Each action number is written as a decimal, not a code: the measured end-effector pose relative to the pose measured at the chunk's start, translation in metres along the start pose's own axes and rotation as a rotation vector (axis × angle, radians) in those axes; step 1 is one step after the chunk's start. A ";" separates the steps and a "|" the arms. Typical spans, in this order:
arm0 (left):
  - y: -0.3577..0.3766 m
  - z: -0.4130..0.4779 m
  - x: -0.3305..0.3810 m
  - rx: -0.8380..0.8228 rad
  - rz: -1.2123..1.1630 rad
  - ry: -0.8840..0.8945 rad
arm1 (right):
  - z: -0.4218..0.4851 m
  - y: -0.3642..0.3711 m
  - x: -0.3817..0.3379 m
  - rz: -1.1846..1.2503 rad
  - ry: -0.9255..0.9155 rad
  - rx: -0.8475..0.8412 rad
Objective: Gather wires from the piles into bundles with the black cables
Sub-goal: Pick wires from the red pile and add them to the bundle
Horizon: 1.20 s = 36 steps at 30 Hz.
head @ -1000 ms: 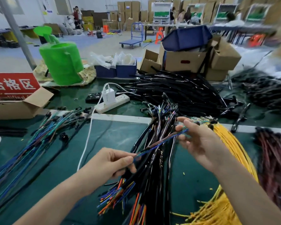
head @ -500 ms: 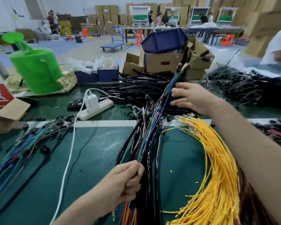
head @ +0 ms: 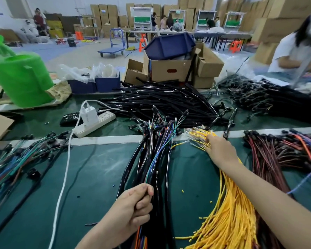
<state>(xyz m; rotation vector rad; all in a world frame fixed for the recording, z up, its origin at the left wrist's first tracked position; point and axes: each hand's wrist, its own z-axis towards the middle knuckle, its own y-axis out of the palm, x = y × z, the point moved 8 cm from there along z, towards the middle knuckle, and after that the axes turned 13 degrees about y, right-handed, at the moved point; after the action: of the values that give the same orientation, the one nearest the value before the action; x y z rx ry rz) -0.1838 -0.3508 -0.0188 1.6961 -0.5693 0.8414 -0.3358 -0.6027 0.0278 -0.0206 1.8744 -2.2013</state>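
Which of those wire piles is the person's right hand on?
The yellow wires: the right hand touches their tips, between the black-cable bundle and the reddish pile.

Desk [head: 101, 177] was dark green, with pale grey strip across middle. Central bundle [head: 151, 159] ran glossy black, with blue, green and purple strands mixed in. Yellow wires [head: 232, 212] glowed bright beside it. Far black cables [head: 160, 99] shone. Right pile [head: 276, 155] looked maroon and orange; left pile [head: 13, 159] blue and teal. Power strip [head: 97, 123] and cord [head: 65, 168] were white. Bucket [head: 22, 78] was vivid green.
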 end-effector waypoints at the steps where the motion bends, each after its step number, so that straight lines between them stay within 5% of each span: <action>1: 0.000 0.000 0.000 -0.001 0.002 0.003 | 0.002 0.000 0.001 0.016 0.009 0.012; 10: 0.002 -0.001 0.002 -0.018 0.014 0.007 | 0.024 0.004 -0.001 -0.036 0.166 -0.111; 15: 0.004 -0.001 0.002 -0.040 0.053 0.019 | 0.054 -0.087 0.004 0.764 0.181 -0.148; 19: 0.004 0.000 -0.002 -0.023 0.069 -0.007 | 0.049 -0.186 0.031 1.423 0.098 0.119; 22: 0.003 0.001 -0.004 -0.024 0.057 -0.020 | 0.033 -0.196 0.020 1.703 0.081 0.016; 29: 0.004 0.000 -0.007 -0.032 0.020 -0.027 | -0.016 -0.100 -0.057 1.738 0.251 -0.551; 36: 0.004 0.000 -0.007 -0.043 0.067 -0.027 | -0.018 -0.038 -0.073 1.844 0.469 -0.535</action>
<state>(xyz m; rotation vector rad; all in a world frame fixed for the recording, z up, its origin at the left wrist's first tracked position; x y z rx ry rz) -0.1908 -0.3520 -0.0217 1.6588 -0.6612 0.8497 -0.2746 -0.5657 0.0730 1.4781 1.3251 -0.4165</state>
